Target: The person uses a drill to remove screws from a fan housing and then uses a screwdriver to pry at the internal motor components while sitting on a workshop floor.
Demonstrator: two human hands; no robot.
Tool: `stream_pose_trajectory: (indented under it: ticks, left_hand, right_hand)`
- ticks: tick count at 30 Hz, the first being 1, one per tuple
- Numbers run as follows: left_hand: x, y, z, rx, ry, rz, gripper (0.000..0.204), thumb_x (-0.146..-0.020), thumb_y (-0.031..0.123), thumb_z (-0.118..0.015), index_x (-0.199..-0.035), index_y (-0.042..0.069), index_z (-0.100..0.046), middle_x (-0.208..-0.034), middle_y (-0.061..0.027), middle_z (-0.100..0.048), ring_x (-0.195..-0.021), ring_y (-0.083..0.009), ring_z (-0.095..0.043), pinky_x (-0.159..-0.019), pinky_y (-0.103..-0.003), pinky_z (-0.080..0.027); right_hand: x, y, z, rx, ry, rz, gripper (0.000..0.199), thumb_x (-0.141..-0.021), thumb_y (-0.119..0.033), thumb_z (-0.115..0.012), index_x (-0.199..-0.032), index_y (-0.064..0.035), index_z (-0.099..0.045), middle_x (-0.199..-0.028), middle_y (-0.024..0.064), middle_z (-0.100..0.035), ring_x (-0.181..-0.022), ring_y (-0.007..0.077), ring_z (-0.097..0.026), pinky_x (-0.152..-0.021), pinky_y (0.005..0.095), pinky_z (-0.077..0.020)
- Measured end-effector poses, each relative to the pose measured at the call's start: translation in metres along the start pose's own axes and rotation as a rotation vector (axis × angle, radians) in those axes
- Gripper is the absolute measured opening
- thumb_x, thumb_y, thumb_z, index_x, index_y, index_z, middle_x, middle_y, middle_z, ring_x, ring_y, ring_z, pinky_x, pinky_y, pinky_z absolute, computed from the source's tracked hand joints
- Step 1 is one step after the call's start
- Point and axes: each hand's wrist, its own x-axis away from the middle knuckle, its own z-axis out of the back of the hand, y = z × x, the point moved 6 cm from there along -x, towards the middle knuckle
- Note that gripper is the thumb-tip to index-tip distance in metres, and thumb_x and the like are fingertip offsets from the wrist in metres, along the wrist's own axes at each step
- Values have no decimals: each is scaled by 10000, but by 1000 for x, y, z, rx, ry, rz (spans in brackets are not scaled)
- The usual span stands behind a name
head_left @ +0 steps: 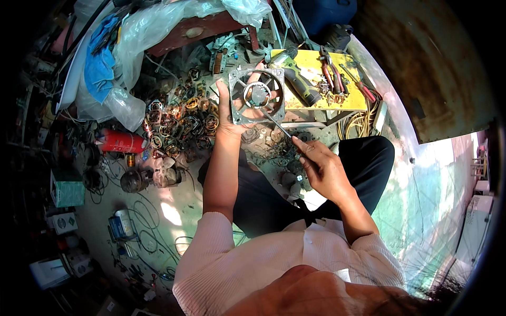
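Closest to us, the right hand [322, 169] pinches a thin screwdriver [278, 128], tip at the hub of a square fan frame [257, 96]. Left hand [232, 113] holds that frame up over the floor, fingers wrapped around one edge. It looks light, rigid, thin-bladed; best gripped by the outer rim.

You sit on the floor [184, 203]. Copper coils [182, 124] lie heaped far left, a red can [122, 141] beside them; a yellow board [316, 84] with a drill [298, 79] lies far right.
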Motion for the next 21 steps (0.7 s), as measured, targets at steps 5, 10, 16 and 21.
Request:
stream_pose_trajectory:
  ticks: [5, 10, 16, 21]
  left_hand:
    - [2, 0, -5, -236, 69, -23, 1238, -696, 813, -666, -1603, 181, -109, -1465, -263, -413, -1300, -496, -455, -974, -688, -442]
    - [5, 4, -2, -298, 33, -4, 1245, -688, 821, -666, -1603, 185, -113, -1469, -289, -391, -1347, -513, -397, -1027, -731, -358]
    - [5, 3, -6, -331, 73, 0, 1245, -684, 828, -663, -1601, 177, -129, -1475, -291, -384, -1340, -514, -408, -1043, -720, -352]
    - [5, 3, -7, -390, 72, 12, 1271, -690, 830, -658, -1602, 137, -107, -1515, -266, -363, -1338, -497, -427, -1060, -663, -383]
  right_hand:
    - [2, 1, -1, -37, 6, 10, 488, -891, 51, -613, -1359, -85, -606, -991, 152, -635, -804, 316, -627, -747, 350, -515]
    - [2, -1, 3, -48, 3, 14, 463, -916, 36, -601, -1371, -53, -590, -959, 156, -655, -808, 273, -633, -776, 314, -513]
    - [-1, 5, 2, -92, -18, -22, 424, -965, -17, -564, -1389, -48, -573, -871, 143, -638, -714, 232, -613, -702, 323, -508]
    - [-1, 10, -3, -159, -7, -43, 455, -944, -3, -573, -1396, -61, -568, -767, 179, -586, -712, 330, -589, -728, 382, -501]
